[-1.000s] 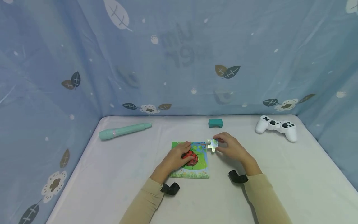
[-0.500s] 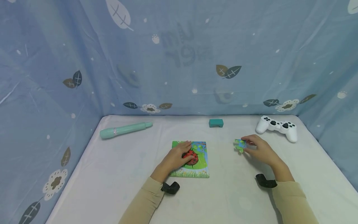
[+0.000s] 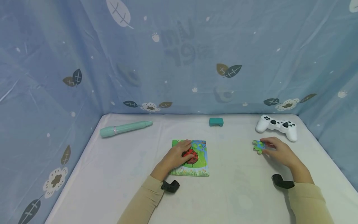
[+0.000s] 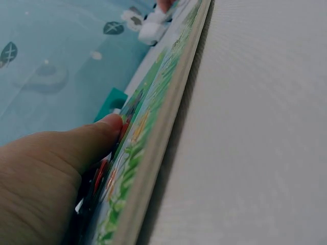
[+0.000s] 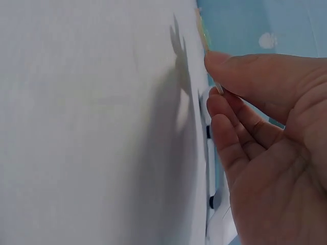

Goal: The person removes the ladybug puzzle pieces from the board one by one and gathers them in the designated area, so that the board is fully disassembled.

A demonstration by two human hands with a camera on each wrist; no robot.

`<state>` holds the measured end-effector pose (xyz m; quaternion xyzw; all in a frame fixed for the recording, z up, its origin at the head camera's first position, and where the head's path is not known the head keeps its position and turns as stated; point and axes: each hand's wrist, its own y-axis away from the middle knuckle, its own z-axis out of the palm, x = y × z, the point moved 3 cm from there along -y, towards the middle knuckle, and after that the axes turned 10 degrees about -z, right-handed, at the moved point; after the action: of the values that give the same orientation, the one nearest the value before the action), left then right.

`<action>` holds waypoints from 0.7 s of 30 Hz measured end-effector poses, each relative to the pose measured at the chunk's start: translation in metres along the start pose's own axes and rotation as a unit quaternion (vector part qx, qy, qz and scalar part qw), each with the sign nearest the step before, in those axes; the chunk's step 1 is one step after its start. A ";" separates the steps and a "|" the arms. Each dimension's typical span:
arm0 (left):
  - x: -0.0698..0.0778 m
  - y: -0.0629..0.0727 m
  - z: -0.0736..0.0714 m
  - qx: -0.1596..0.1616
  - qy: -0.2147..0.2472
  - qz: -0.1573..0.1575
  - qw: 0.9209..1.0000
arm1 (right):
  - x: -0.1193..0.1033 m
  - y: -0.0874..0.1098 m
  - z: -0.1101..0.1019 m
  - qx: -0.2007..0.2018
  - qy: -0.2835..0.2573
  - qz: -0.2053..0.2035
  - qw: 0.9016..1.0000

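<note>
A square ladybug jigsaw puzzle [image 3: 199, 165] lies at the middle of the table, green with a grass border along its near edge. My left hand [image 3: 176, 157] rests on its left part, fingers fairly straight, thumb over the red ladybug. The left wrist view shows the thumb [image 4: 97, 133] against the puzzle's face and its thick edge. To the right, in front of the game controller, my right hand [image 3: 281, 153] pinches a blue and green puzzle piece [image 3: 259, 146] between thumb and fingers. The right wrist view shows the piece nearly edge-on, raised above its shadow.
A white game controller [image 3: 276, 126] lies at the back right. A teal arch-shaped block [image 3: 216, 122] sits at the back, behind the puzzle. A mint-green microphone-shaped thing [image 3: 126, 128] lies at the back left. Blue patterned cloth [image 3: 190, 62] rises behind the table.
My right hand has carried the puzzle piece rightward from beside the puzzle to in front of the controller. The left hand and the puzzle have stayed in place.
</note>
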<state>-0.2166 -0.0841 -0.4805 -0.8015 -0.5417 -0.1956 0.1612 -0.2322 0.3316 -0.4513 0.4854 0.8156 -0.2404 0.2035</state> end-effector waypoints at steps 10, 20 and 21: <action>0.001 0.000 0.000 0.001 -0.001 0.002 1.000 | 0.010 0.002 0.001 -0.013 -0.001 0.008 1.000; 0.002 0.000 0.000 -0.010 0.000 -0.009 1.000 | 0.012 0.002 0.004 -0.011 -0.013 -0.026 1.000; 0.001 0.000 0.000 -0.010 0.001 -0.009 1.000 | 0.012 0.001 0.004 -0.013 -0.013 -0.026 0.999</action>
<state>-0.2159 -0.0832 -0.4796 -0.7979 -0.5470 -0.2030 0.1514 -0.2359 0.3383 -0.4616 0.4578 0.8286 -0.2413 0.2136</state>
